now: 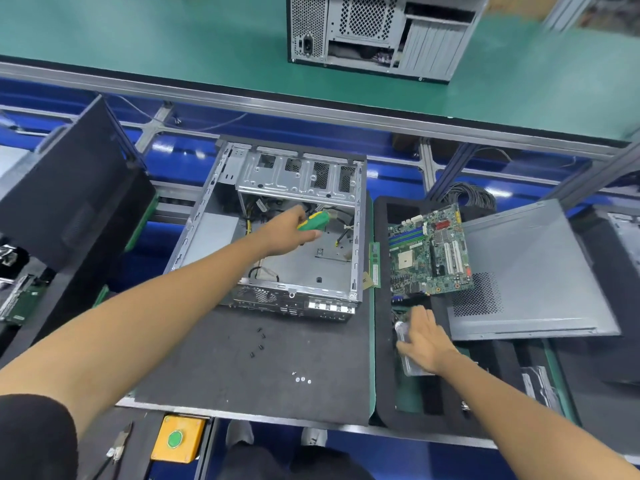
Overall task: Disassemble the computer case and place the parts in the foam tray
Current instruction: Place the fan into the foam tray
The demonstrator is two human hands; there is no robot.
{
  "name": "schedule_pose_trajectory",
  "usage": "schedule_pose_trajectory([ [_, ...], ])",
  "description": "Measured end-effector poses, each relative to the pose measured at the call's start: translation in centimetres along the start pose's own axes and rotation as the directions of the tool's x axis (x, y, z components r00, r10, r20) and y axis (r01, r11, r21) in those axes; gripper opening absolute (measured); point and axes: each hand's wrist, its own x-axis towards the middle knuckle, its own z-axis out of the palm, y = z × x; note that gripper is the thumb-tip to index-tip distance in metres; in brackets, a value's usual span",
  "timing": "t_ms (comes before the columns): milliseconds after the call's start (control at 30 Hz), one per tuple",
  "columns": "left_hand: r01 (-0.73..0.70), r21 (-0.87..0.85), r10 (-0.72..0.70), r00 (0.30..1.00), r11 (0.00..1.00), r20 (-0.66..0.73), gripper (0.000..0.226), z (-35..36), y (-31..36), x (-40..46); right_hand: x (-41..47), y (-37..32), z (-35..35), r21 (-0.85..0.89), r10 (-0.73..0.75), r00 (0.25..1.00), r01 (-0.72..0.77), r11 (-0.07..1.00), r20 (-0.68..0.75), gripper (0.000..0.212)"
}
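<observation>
Head view: your left hand (287, 233) reaches into the opened computer case (277, 233) lying on the dark mat (242, 368), its fingers curled round a green and yellow screwdriver (313, 221). Your right hand (424, 337) lies with fingers spread and fairly straight on a clear silvery part (410, 367) in the foam tray (384, 341); whether it grips that part I cannot tell. The motherboard (429, 251) rests tilted in the tray beside a RAM stick (374, 265), with the grey side panel (533, 271) on the tray's far side.
</observation>
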Motion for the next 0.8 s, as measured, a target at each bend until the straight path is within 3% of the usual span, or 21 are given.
schedule_pose_trajectory([
  [67,0.016,-0.188,-0.009,0.999,0.982,0.034,0.037,0.6,2.5,-1.1,0.3,-0.3,-2.1,0.086,-0.005,0.999,0.008,0.996,-0.033,0.043],
  [200,-0.036,-0.455,0.127,0.977,0.890,0.170,0.024,4.3,7.4,-3.8,0.6,-0.4,-5.1,0.185,0.025,0.997,-0.010,0.983,-0.078,0.044],
  [367,0.119,-0.595,0.108,0.937,0.795,0.332,0.019,10.8,11.6,-6.6,0.2,0.2,-7.5,0.294,0.028,0.985,0.023,0.956,-0.171,0.037],
  [433,0.144,-0.594,0.071,0.944,0.791,0.323,0.028,13.2,12.2,-7.3,-0.2,0.2,-8.1,0.397,0.060,0.964,0.049,0.917,-0.258,0.033],
  [500,0.182,-0.635,0.045,0.945,0.751,0.325,0.023,15.4,12.6,-8.0,-0.7,0.1,-8.6,0.470,0.084,0.941,0.085,0.879,-0.327,0.027],
  [600,0.313,-0.757,-0.030,0.932,0.573,0.362,0.020,18.5,13.1,-8.6,-1.5,-0.3,-9.0,0.481,0.067,0.933,0.119,0.868,-0.353,0.031],
  [667,0.428,-0.835,-0.077,0.900,0.346,0.430,0.031,19.9,13.4,-8.8,-2.0,-0.5,-8.9,0.499,0.083,0.931,0.114,0.859,-0.355,0.040],
  [733,0.500,-0.852,-0.038,0.865,0.155,0.500,0.043,21.0,13.4,-8.7,-2.5,-0.5,-8.5,0.504,0.110,0.929,0.090,0.859,-0.354,0.043],
  [800,0.512,-0.857,-0.011,0.859,0.064,0.512,0.046,22.0,13.2,-8.6,-2.8,-0.2,-8.0,0.454,0.102,0.932,0.072,0.888,-0.347,0.043],
])
